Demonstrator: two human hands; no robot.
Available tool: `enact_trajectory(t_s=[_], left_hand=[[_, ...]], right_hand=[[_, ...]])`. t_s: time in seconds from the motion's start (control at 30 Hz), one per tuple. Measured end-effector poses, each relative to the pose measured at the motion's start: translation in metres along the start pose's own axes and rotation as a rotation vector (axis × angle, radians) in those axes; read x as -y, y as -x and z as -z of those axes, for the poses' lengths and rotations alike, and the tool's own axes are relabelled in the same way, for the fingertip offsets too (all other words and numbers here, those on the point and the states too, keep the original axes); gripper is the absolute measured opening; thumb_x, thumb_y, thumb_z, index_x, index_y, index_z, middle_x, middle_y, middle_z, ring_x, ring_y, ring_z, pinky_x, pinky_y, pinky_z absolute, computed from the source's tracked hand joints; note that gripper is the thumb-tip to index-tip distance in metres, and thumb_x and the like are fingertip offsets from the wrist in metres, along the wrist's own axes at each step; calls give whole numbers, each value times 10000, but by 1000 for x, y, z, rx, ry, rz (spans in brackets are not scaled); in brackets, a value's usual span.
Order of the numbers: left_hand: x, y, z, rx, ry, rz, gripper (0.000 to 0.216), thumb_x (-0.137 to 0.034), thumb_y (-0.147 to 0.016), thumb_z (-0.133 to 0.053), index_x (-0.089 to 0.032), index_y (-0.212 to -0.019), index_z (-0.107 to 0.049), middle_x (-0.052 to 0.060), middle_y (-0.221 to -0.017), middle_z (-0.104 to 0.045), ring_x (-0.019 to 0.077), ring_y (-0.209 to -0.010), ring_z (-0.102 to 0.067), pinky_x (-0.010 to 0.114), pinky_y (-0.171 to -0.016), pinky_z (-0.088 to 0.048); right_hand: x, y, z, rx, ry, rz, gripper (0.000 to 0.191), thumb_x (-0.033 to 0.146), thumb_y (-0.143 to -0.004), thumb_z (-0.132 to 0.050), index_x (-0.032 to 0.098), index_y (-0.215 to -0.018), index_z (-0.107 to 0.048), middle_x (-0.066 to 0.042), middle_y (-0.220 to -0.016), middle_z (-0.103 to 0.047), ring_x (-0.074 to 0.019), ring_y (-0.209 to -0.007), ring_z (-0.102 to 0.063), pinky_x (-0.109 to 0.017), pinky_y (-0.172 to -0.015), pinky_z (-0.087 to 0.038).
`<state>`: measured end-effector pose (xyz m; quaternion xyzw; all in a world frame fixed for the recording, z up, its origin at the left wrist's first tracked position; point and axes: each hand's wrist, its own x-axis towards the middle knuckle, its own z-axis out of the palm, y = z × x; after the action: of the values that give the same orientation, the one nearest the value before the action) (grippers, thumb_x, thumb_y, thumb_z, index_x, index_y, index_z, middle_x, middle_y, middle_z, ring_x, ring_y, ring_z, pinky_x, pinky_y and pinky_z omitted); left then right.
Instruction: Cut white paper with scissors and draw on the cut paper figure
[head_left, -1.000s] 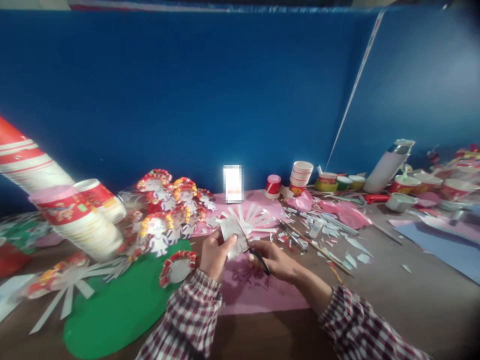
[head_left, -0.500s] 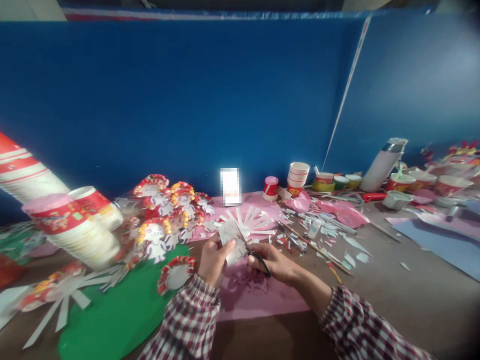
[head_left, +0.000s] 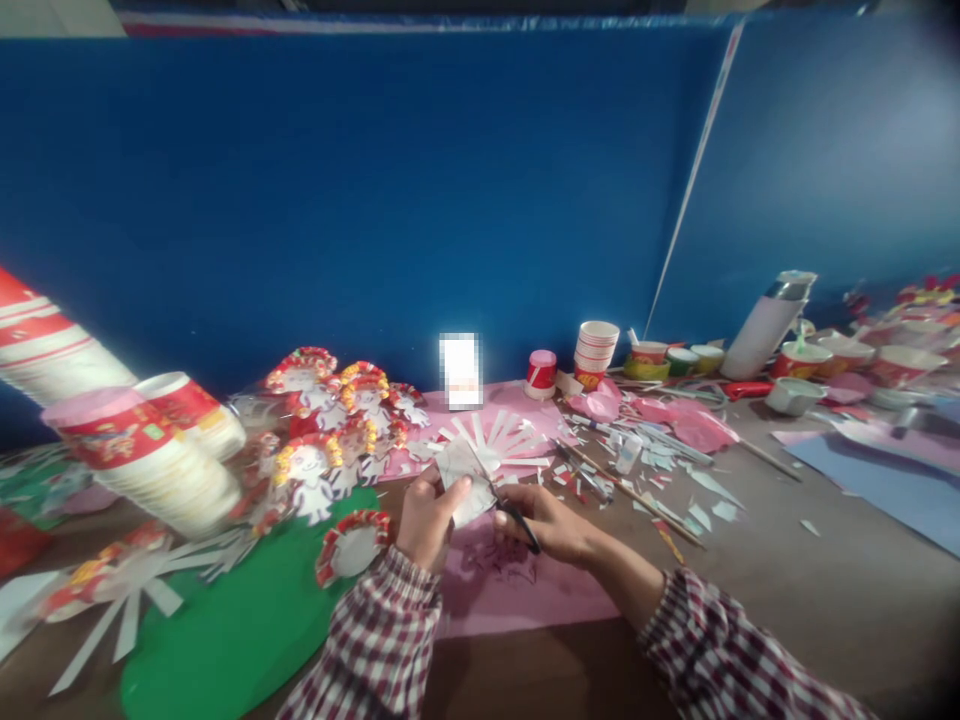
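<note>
A piece of white paper (head_left: 466,478) with faint drawn lines is pinched in my left hand (head_left: 429,520), thumb on top. My right hand (head_left: 546,525) grips a pair of scissors (head_left: 517,522) with dark handles, their blades at the paper's right edge. Both hands are above a pink sheet (head_left: 517,605) that has a dark drawing on it. Just beyond the paper lies a white cut-paper piece (head_left: 491,455) with strips fanning out from its middle.
Cut-out paper dolls (head_left: 307,470) and stacked paper cups (head_left: 161,460) stand at left, near a green sheet (head_left: 232,620). Paper scraps (head_left: 660,480) and a thin stick (head_left: 637,500) lie right of my hands. A white bottle (head_left: 769,325) leans by the blue partition (head_left: 375,200).
The scissor blades look closer together than before, at the paper's edge. Both hands stay in nearly the same place.
</note>
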<state>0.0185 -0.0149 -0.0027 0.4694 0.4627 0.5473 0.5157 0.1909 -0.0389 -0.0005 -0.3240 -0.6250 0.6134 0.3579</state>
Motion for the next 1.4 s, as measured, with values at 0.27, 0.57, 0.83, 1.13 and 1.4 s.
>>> enact_trajectory(t_s=[0.27,0.57,0.83,1.13,1.4], left_hand=[[-2,-6,7,-118,37,-21,236,-307,-649,-634,-130,-805,-649,54,-758,-685,186,-715,-624,283,-666,-462],[1,-1,-3,30,10,101,353,-253,-577,-716,-129,-899,-642,67,-778,-697,208,-689,-634,288,-611,-485],[10,3,-6,234,0,119,403,-289,-626,-698,-135,-991,-626,84,-864,-698,208,-687,-640,305,-641,-498],[7,5,-9,242,2,92,313,-296,-633,-694,-143,-902,-652,59,-769,-697,206,-667,-633,290,-607,-485],[1,0,-2,55,-146,98,312,-337,-621,-681,-118,-843,-680,76,-733,-701,209,-655,-630,287,-595,-473]], right_hand=[[-5,2,14,-54,163,-158,391,419,-665,-702,139,-921,-609,18,-595,-535,-86,-514,-460,-194,-461,-350],[-10,-7,10,-398,-112,2,441,332,-621,-748,153,-975,-555,11,-670,-583,-109,-594,-536,-221,-529,-389],[-8,-6,8,-395,-235,-54,376,285,-622,-738,143,-926,-568,21,-642,-578,-88,-541,-532,-197,-492,-379],[-5,-4,7,-377,-376,-169,383,260,-584,-761,156,-902,-575,45,-605,-546,-63,-477,-507,-159,-414,-328],[-7,-4,4,-394,-139,-56,366,348,-686,-697,150,-968,-575,2,-654,-591,-91,-553,-521,-185,-466,-356]])
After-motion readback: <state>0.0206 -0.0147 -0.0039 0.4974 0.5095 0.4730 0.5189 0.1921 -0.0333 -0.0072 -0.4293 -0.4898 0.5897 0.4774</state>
